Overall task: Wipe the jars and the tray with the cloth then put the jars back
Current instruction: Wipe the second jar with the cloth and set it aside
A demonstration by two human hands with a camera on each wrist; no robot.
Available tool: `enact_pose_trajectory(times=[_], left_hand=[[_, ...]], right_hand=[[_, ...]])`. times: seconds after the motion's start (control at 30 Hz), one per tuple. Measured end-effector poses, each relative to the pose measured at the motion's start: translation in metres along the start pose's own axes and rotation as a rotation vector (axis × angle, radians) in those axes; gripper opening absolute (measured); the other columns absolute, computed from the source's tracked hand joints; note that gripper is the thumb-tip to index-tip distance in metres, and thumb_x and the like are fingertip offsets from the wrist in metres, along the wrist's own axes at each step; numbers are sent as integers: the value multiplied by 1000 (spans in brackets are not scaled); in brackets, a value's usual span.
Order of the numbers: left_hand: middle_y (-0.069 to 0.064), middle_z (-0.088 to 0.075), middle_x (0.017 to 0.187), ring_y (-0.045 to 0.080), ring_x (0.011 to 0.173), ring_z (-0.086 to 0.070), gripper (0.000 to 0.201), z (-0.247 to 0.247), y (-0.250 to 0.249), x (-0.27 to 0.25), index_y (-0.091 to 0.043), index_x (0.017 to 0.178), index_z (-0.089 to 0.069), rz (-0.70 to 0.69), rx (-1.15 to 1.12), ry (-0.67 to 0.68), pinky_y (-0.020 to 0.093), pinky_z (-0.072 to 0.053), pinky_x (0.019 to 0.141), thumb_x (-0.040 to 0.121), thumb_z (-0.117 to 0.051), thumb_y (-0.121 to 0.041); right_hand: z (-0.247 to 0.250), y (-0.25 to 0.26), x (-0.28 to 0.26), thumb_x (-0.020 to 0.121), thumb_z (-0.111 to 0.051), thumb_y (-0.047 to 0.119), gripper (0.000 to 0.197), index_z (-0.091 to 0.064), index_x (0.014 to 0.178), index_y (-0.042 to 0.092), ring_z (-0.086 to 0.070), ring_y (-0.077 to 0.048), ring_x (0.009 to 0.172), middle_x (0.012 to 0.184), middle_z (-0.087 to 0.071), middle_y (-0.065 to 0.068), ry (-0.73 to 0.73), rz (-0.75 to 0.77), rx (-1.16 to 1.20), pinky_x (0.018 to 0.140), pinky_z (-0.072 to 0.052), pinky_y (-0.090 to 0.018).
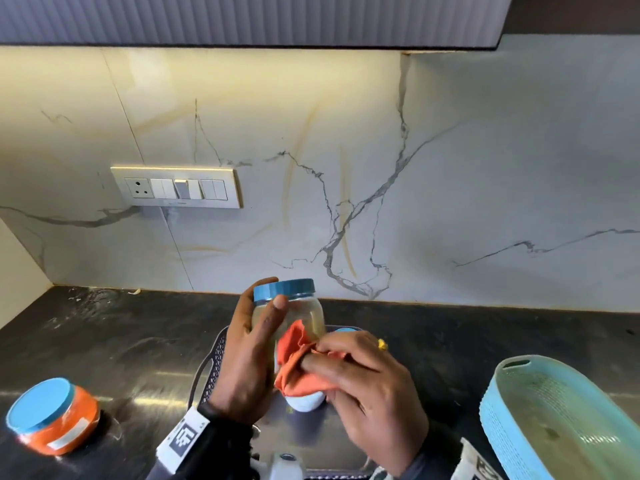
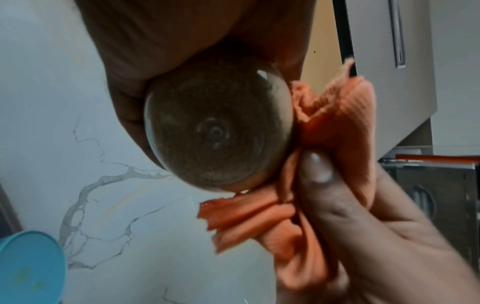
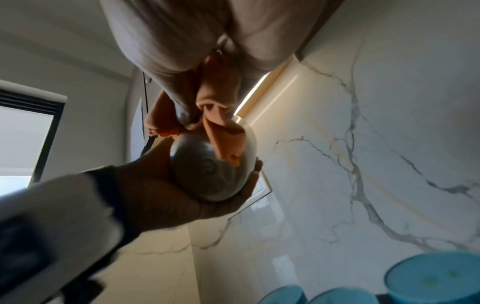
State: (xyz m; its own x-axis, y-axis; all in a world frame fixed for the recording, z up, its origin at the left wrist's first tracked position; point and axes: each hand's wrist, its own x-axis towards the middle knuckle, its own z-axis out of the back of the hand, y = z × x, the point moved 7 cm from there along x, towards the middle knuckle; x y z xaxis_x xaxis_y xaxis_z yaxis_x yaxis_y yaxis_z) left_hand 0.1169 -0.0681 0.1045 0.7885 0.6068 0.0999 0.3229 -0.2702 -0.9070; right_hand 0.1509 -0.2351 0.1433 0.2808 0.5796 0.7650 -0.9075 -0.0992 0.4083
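My left hand (image 1: 258, 341) grips a clear jar (image 1: 304, 315) with a blue lid (image 1: 284, 289), held upright above the dark tray (image 1: 211, 372). The jar's round base (image 2: 215, 131) shows from below in the left wrist view. My right hand (image 1: 349, 372) pinches a bunched orange cloth (image 1: 298, 362) and presses it against the jar's lower side. In the right wrist view the cloth (image 3: 223, 142) drapes over the jar's base (image 3: 207, 170). Another blue-lidded jar (image 1: 306, 401) stands in the tray under the cloth, mostly hidden. An orange-filled jar (image 1: 52, 417) with a blue lid stands on the counter at the left.
A light blue woven basket (image 1: 561, 417) sits at the right on the black counter (image 1: 121, 341). A marble backsplash with a switch panel (image 1: 176, 187) rises behind. Blue lids (image 3: 433, 277) of several jars show low in the right wrist view.
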Motion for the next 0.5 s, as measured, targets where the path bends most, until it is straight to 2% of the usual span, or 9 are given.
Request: enact_pose_trajectory(times=[0.1,0.17,0.27,0.33,0.37,0.4,0.43,0.5], left_hand=[[24,-69,123,42,112,-68,72,-9,1,-3,-8,135,-52,8,-16,34,59,-54,97,76,-74,-42],[23,-69,124,46,117,-65,72,-11,0,-4,-8,136,-51,-2,-15,32,62,-50,101,77,-74,-42],[25,-68,122,39,105,-69,73,-7,-5,-2,-6,137,-50,3,-70,14,52,-54,91,77,-72,-42],[26,-67,116,35,98,-67,73,-3,-8,0,-3,136,-51,12,-106,10,44,-59,80,78,-71,-42],[26,-67,115,35,98,-67,74,-3,-9,0,-2,136,-50,16,-110,11,43,-60,78,78,-72,-42],[27,-67,117,37,101,-66,76,-5,-9,-2,-1,137,-50,20,-112,19,46,-59,81,77,-75,-42],[28,-66,123,41,107,-65,81,-7,-7,-3,0,138,-48,28,-112,30,53,-56,89,76,-79,-43],[29,-59,137,50,125,-57,90,-13,-3,-9,-1,142,-43,42,-118,56,70,-41,106,76,-84,-46]], right_hand=[[14,-34,15,90,-72,8,21,-79,109,13,-69,-14,105,113,-70,5,-159,-197,142,88,-57,-38],[18,-39,19,89,-72,6,21,-79,108,13,-70,-19,106,112,-71,3,-207,-256,202,88,-57,-44],[14,-16,9,91,-70,4,24,-78,112,13,-67,-13,110,116,-70,3,-112,-118,97,92,-55,-32],[7,-1,-1,92,-67,3,24,-77,112,13,-66,-11,107,116,-67,2,-21,25,13,95,-50,-23],[6,0,-2,92,-66,3,24,-77,111,12,-65,-12,105,115,-67,0,2,65,-1,96,-48,-21],[7,-5,1,91,-66,4,23,-77,111,11,-66,-12,104,114,-67,0,-1,69,-2,96,-48,-20],[10,-13,8,91,-68,5,22,-77,110,11,-66,-12,104,113,-67,0,-32,35,16,95,-49,-21],[16,-38,18,89,-71,7,23,-78,108,17,-68,-11,100,109,-70,3,-145,-129,164,88,-53,-28]])
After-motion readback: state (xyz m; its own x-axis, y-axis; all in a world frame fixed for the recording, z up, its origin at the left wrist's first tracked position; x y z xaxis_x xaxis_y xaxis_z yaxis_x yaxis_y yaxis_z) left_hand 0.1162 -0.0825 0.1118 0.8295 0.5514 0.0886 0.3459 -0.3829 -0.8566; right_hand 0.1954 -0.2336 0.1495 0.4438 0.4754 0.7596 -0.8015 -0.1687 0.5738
